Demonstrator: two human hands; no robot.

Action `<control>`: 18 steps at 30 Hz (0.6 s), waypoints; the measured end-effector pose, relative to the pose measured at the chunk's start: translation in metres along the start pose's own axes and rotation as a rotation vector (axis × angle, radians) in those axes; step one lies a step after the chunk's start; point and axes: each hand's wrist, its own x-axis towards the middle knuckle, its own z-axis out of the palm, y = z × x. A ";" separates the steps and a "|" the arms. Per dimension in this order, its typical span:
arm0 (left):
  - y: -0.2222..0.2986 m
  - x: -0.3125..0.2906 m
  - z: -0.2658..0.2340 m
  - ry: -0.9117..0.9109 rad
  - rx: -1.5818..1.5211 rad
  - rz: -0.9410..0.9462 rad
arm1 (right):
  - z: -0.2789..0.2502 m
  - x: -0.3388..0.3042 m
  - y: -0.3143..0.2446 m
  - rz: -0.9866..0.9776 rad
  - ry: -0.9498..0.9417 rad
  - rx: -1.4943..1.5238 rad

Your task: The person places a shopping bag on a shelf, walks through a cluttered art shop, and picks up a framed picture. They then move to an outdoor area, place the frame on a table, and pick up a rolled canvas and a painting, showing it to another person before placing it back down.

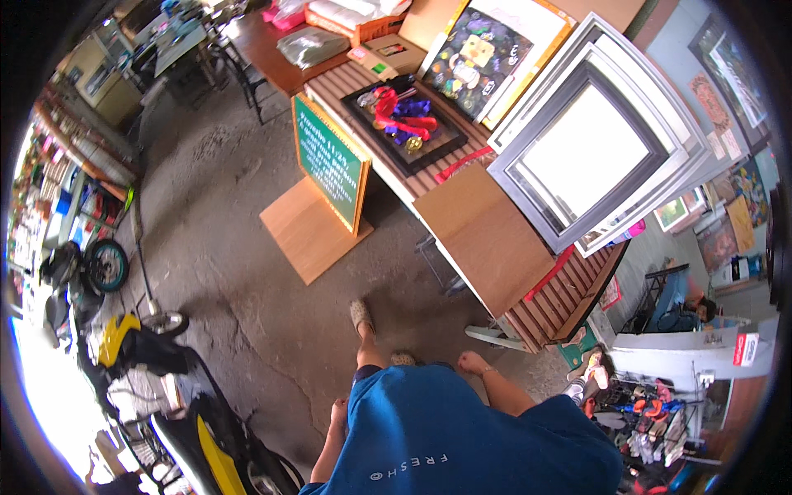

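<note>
My left hand [339, 411] hangs low beside my blue shirt, away from any object; its fingers are too small and turned to make out. On the other side my right hand [473, 362] is held out in front of my body, its fingers curled in with nothing visible in them. Nearest to it is the corner of a slatted wooden table [549, 318]. On that table lie a brown board [487, 231], a dark frame [445, 153] with red and blue ribbons [404, 115] on it, and grey-and-white window-like frames [582, 153] leaning upright.
A green framed sign [330, 165] stands on the concrete floor with a wooden board [309, 231] at its foot. Motorcycles [157, 355] are parked along the left. A framed picture [478, 62] leans at the table's back. Shoes and other goods [660, 421] hang at right.
</note>
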 end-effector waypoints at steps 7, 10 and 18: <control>0.101 0.150 -0.107 -0.264 -0.316 -0.170 | -0.004 -0.031 -0.049 0.262 0.048 0.553; 0.149 0.226 -0.152 -0.245 -0.315 -0.096 | -0.015 -0.012 -0.095 0.142 0.179 0.261; 0.311 0.311 -0.182 -0.241 0.228 0.121 | -0.052 0.004 -0.218 -0.049 0.571 0.548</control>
